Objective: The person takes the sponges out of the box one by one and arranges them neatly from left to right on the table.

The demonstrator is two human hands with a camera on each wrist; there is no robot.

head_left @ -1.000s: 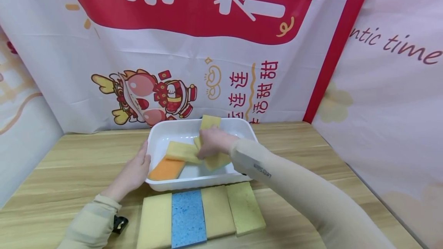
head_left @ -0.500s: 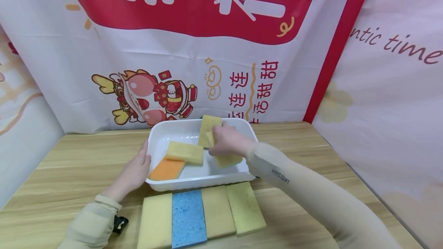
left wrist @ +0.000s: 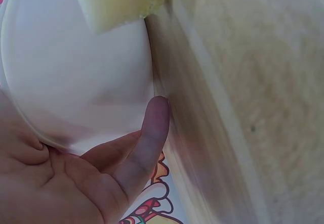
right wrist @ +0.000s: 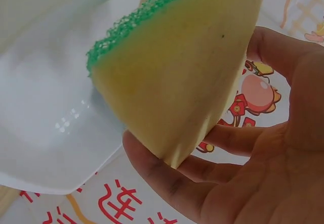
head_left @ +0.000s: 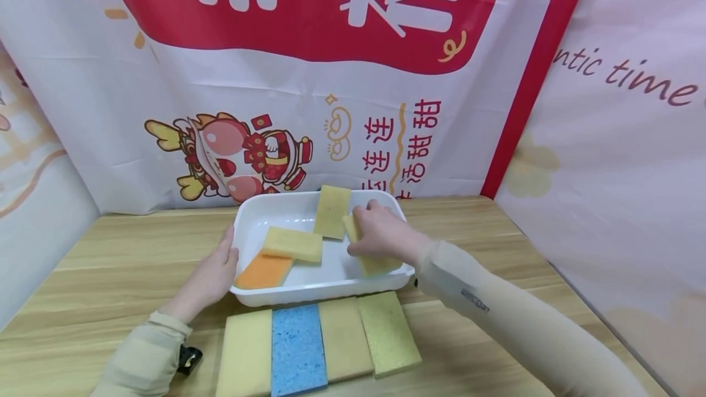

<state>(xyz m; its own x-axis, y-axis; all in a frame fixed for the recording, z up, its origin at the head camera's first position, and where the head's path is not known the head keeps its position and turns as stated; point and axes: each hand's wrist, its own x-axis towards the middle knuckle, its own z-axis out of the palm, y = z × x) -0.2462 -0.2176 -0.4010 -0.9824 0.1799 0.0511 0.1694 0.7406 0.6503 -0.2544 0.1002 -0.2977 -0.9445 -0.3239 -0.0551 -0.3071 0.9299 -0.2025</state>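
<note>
Right of centre, one green-backed sponge (right wrist: pixel 177 77), edge-pinched by the right hand (head_left: pixel 386 234), may drop should that grip slacken; left of centre, straight-fingered left hand (head_left: pixel 212 271) touches white tray (head_left: pixel 325 291).

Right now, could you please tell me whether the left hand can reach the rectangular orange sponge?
Likely yes: the left hand touches the glossy white rectangular tray beside the orange sponge, with only the rim to clear; a pale-yellow rectangular sponge overlaps just its far end.
</note>
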